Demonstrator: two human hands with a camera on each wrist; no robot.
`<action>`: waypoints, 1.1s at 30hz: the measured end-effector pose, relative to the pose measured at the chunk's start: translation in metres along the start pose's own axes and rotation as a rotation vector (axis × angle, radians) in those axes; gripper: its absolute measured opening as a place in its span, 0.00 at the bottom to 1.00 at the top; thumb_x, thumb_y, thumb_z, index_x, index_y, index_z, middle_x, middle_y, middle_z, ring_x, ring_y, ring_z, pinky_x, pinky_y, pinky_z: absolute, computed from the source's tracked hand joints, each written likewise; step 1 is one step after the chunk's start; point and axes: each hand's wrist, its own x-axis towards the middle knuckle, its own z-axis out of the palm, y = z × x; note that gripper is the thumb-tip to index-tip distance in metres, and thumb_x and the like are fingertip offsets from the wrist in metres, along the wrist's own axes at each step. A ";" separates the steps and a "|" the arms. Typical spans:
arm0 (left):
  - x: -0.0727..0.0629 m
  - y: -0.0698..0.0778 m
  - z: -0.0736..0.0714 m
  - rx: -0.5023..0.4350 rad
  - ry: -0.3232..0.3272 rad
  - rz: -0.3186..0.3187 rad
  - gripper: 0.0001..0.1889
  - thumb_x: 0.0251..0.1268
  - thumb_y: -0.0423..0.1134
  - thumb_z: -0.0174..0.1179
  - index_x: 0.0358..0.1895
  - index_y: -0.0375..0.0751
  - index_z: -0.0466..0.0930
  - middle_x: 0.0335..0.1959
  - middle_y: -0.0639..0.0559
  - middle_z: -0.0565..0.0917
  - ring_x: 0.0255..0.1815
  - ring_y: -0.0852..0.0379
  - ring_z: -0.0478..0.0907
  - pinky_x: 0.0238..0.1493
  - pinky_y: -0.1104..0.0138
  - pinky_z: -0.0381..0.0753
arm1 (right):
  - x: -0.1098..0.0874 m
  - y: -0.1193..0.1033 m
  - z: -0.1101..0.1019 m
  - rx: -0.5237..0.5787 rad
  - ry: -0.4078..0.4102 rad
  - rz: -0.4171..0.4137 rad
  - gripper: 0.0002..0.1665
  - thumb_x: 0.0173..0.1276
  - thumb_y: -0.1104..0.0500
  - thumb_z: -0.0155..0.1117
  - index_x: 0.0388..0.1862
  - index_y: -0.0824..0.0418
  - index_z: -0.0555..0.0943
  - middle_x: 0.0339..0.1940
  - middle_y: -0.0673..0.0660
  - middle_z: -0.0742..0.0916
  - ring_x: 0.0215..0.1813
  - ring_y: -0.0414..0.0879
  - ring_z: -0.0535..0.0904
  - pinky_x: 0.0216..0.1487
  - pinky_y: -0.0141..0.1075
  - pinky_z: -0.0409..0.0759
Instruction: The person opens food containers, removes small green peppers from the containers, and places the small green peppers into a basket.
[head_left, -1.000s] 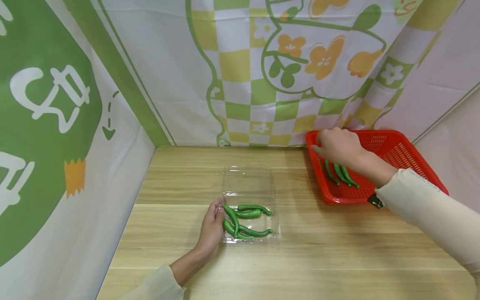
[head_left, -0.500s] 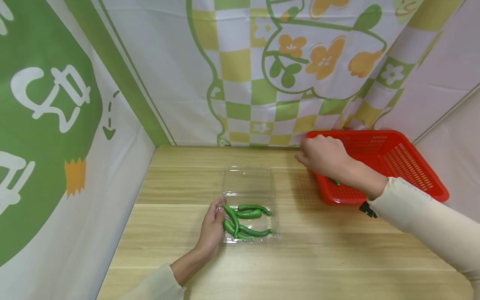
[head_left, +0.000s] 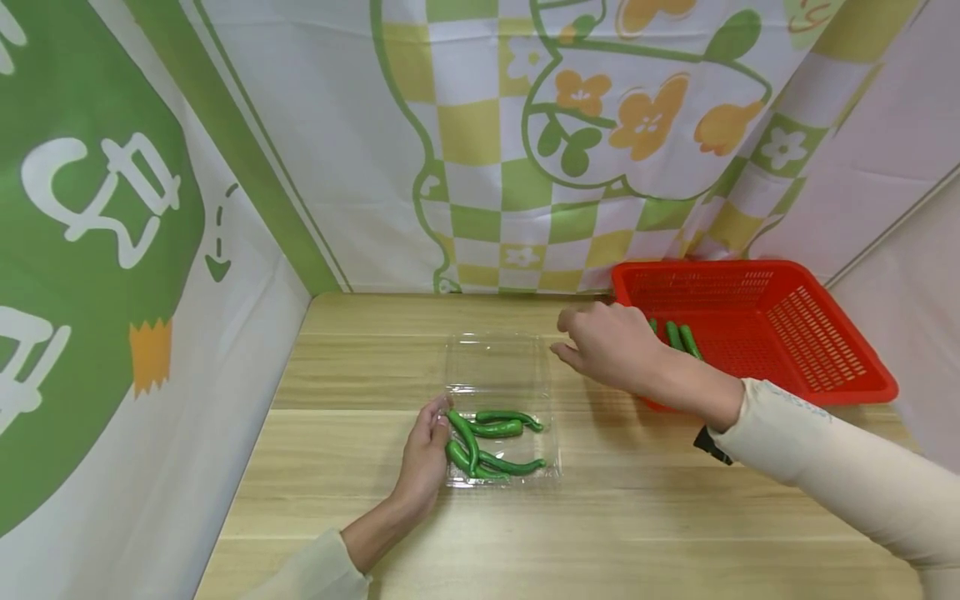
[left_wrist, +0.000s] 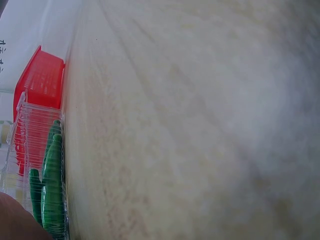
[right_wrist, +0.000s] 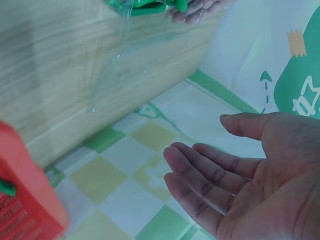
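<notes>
A clear plastic clamshell box (head_left: 495,364) lies on the table with its lid folded back. Several green chili peppers (head_left: 498,428) rest in its near half. My left hand (head_left: 425,454) holds the box by its left edge, thumb on the near side of the rim. Between the box and the red basket (head_left: 757,386), my right hand (head_left: 611,346) hovers over the table. In the right wrist view that right hand (right_wrist: 250,175) has loosely bent fingers, thumb apart, and an empty palm. More green chilies (head_left: 681,337) lie in the basket, partly hidden by the right hand.
The wooden table (head_left: 360,367) ends at a patterned cloth (head_left: 525,208) at the back. A white and green cloth wall (head_left: 247,350) rises along the left side. The basket stands at the back right, close to the cloth.
My right hand has come out of the red basket and moved left and nearer, toward the box. More of the basket's inside shows now. The left hand and the box have stayed put.
</notes>
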 end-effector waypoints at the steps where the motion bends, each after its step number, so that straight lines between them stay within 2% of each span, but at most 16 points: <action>1: 0.000 0.000 0.000 0.001 -0.001 0.001 0.25 0.89 0.33 0.36 0.82 0.31 0.54 0.84 0.36 0.59 0.85 0.37 0.53 0.86 0.48 0.52 | 0.000 -0.002 0.001 0.001 -0.003 -0.003 0.13 0.70 0.52 0.75 0.32 0.59 0.84 0.22 0.52 0.84 0.22 0.50 0.79 0.14 0.43 0.76; 4: 0.000 0.000 0.000 0.003 -0.004 0.002 0.25 0.89 0.33 0.36 0.82 0.31 0.54 0.84 0.35 0.59 0.86 0.38 0.51 0.87 0.48 0.50 | -0.001 -0.008 0.005 -0.001 0.010 -0.014 0.12 0.70 0.51 0.74 0.43 0.59 0.89 0.32 0.55 0.91 0.27 0.54 0.85 0.17 0.48 0.82; 9: 0.000 0.000 0.000 0.004 -0.002 0.001 0.25 0.89 0.33 0.36 0.82 0.31 0.54 0.84 0.35 0.58 0.86 0.37 0.51 0.87 0.49 0.50 | -0.002 -0.015 0.011 0.015 0.003 -0.022 0.13 0.71 0.51 0.73 0.45 0.59 0.89 0.34 0.54 0.92 0.29 0.57 0.86 0.20 0.51 0.84; 17: 0.000 -0.001 0.000 -0.006 0.008 -0.002 0.25 0.88 0.33 0.37 0.82 0.31 0.55 0.84 0.36 0.60 0.84 0.37 0.55 0.86 0.48 0.54 | -0.004 -0.024 0.021 0.023 -0.047 -0.059 0.17 0.71 0.49 0.74 0.48 0.60 0.89 0.36 0.56 0.93 0.32 0.56 0.88 0.21 0.49 0.85; 21: 0.001 0.000 0.000 -0.008 0.007 -0.003 0.25 0.88 0.32 0.36 0.82 0.31 0.55 0.84 0.36 0.60 0.84 0.38 0.55 0.86 0.48 0.55 | -0.006 -0.030 0.027 0.013 -0.057 -0.082 0.16 0.71 0.49 0.74 0.46 0.60 0.89 0.36 0.56 0.93 0.32 0.56 0.88 0.20 0.47 0.84; 26: 0.001 0.000 0.000 -0.009 0.008 -0.002 0.25 0.88 0.32 0.36 0.81 0.31 0.56 0.83 0.36 0.60 0.84 0.38 0.56 0.86 0.47 0.56 | -0.008 -0.039 0.035 0.007 -0.078 -0.104 0.14 0.70 0.50 0.74 0.43 0.60 0.88 0.36 0.55 0.92 0.33 0.55 0.89 0.22 0.48 0.86; 33: 0.001 0.000 0.001 -0.007 0.013 -0.006 0.25 0.88 0.32 0.36 0.81 0.32 0.56 0.83 0.36 0.61 0.83 0.37 0.57 0.85 0.47 0.57 | -0.010 -0.048 0.043 0.033 -0.125 -0.125 0.14 0.71 0.48 0.74 0.35 0.57 0.85 0.25 0.49 0.86 0.24 0.47 0.81 0.17 0.42 0.77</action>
